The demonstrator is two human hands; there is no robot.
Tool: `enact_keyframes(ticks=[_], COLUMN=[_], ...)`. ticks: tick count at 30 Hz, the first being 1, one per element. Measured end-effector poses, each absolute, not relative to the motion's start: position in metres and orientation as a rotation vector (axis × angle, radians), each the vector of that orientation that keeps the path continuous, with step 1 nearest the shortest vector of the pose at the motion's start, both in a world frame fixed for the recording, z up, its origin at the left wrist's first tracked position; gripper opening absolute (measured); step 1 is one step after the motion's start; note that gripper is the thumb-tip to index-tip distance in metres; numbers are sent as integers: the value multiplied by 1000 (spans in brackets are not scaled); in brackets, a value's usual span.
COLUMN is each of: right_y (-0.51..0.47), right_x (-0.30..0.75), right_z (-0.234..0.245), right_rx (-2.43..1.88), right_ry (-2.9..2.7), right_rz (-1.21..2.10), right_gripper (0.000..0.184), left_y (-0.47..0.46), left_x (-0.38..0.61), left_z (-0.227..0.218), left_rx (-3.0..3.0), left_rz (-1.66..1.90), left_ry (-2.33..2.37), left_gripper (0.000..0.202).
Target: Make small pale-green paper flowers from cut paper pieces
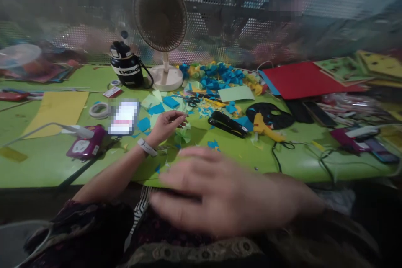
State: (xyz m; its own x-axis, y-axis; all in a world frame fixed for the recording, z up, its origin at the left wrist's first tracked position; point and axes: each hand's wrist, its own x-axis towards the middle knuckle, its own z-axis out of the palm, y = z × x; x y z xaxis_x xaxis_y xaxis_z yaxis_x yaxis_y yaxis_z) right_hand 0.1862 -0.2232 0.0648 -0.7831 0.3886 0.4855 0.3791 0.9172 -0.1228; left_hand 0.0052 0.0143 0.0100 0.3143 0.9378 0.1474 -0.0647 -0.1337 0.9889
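My left hand (168,126), with a white band on its wrist, is over the green table. Its fingers are closed in a pinch at a light green paper flower (183,135), which shows just below the fingertips. Close to the camera, my right hand (216,192) is smeared by motion. Its fingers stretch to the left with the thumb apart, and nothing shows in them. A black stapler (228,124) lies beyond it, next to a yellow hot glue gun (266,129). Blue paper scraps (213,145) lie between the hands and the stapler.
A fan (166,77) and a black bottle (126,67) stand at the back, beside piled blue and yellow paper flowers (216,75). Left are a phone (124,118), a tape roll (99,110) and a purple power socket (86,142). Red sheets (307,77) and trailing cables (278,157) lie right.
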Motion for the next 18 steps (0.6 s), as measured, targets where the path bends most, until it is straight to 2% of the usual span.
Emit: enact_keyframes(ticks=[3, 6, 8, 11, 18], right_y=[-78, -4, 2, -15, -35], right_x=[214, 268, 299, 320, 288], right_z=[109, 118, 106, 78, 53], right_rx=[-952, -1585, -1891, -2018, -2121], right_ry=[-2426, -2172, -2236, -2370, -2378], right_rz=[-16, -66, 96, 231, 94], right_gripper=[29, 30, 35, 54, 27], left_y=[15, 16, 16, 16, 18], left_x=[6, 6, 5, 4, 3], left_z=[10, 11, 12, 12, 10], left_rx=[1407, 1381, 1379, 1379, 1395], left_rz=[1093, 1102, 1104, 1098, 1073], left_ry=[854, 849, 855, 865, 912], left_gripper=[43, 41, 39, 38, 43])
